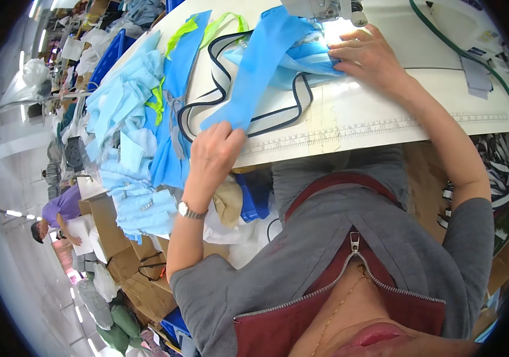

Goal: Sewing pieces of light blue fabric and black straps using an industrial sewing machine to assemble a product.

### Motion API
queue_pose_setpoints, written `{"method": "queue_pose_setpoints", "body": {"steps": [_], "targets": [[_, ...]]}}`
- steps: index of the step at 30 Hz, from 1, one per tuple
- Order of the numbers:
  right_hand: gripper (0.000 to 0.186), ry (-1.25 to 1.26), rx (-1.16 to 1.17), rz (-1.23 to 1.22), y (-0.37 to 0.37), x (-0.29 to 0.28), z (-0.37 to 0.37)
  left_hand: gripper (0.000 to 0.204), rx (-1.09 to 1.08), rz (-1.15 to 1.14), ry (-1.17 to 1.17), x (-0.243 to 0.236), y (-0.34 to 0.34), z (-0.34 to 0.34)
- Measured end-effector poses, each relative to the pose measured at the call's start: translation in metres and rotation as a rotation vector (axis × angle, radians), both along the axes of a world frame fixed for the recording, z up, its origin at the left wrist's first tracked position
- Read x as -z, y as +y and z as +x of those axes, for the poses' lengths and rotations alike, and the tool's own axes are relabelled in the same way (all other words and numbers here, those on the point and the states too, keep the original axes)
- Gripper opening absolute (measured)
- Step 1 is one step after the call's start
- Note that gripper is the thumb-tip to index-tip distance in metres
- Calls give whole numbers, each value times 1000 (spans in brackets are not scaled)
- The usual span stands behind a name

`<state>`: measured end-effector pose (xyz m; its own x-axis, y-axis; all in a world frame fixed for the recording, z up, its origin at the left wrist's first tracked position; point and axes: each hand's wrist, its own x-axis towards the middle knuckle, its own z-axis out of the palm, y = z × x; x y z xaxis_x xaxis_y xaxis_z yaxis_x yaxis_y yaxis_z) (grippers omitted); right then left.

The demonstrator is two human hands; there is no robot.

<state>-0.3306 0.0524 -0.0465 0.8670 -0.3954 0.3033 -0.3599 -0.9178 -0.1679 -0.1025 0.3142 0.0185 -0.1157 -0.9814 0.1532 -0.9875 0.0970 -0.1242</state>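
My left hand (217,147) is closed at the table's near edge, its fingers pinching the lower end of a long blue fabric strip (254,74). The strip runs up to more blue fabric (311,56) beneath the sewing machine head (323,8). My right hand (372,59) lies at the right end of that fabric beside the bright machine light, fingers stretched out and resting on it. A white band with dark edging (222,74) curves over the table behind and beside the strip. The needle area is too bright to make out.
Light blue fabric pieces (126,101) hang off the table's left side, with neon green strips (158,104) among them. A measuring scale (350,130) runs along the white tabletop (397,95). A green cord (469,56) lies at right. Cardboard boxes (105,223) and a person in purple (64,208) are at left.
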Motion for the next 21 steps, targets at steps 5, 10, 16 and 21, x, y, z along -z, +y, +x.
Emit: {"method": "queue_pose_setpoints", "body": {"steps": [5, 10, 16, 21], "targets": [[27, -56, -22, 13, -4, 4, -2, 22, -271, -101, 253, -17, -3, 8], [26, -114, 8, 16, -1, 3, -4, 22, -481, -128, 490, -2, -58, 26], [27, -39, -6, 38, 1, 2, 0, 16, -457, 31, 966, 7, -70, 30], [25, -124, -28, 18, -1, 4, -5, 21, -269, -110, 1353, -32, -74, -3]]}}
